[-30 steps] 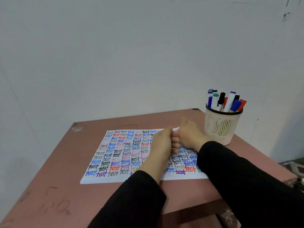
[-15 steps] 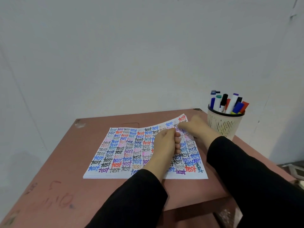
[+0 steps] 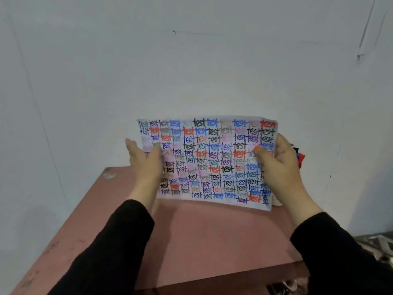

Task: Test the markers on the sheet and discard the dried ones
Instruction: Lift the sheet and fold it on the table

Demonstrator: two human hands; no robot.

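The paper sheet [image 3: 210, 158], covered in the word "test" in many colours, is lifted off the table and held upright facing me. My left hand [image 3: 146, 165] holds its left edge, thumb on the front; this hand is blurred. At the sheet's right edge my right hand [image 3: 280, 167] pinches it, with the thumb on the front and the fingers behind. Only a few marker [image 3: 299, 156] tips, blue and red, show past my right hand. The cup they stand in is almost fully hidden behind the sheet and hand.
The reddish-brown table [image 3: 212, 241] lies below the lifted sheet, with scuffs along its left side. A plain pale wall [image 3: 191, 71] stands close behind it. Some clutter sits on the floor at the lower right [image 3: 378, 245].
The sheet has gone from lying flat on the table to being held up in the air by both hands. My view has tilted, so the marker cup is now mostly hidden.
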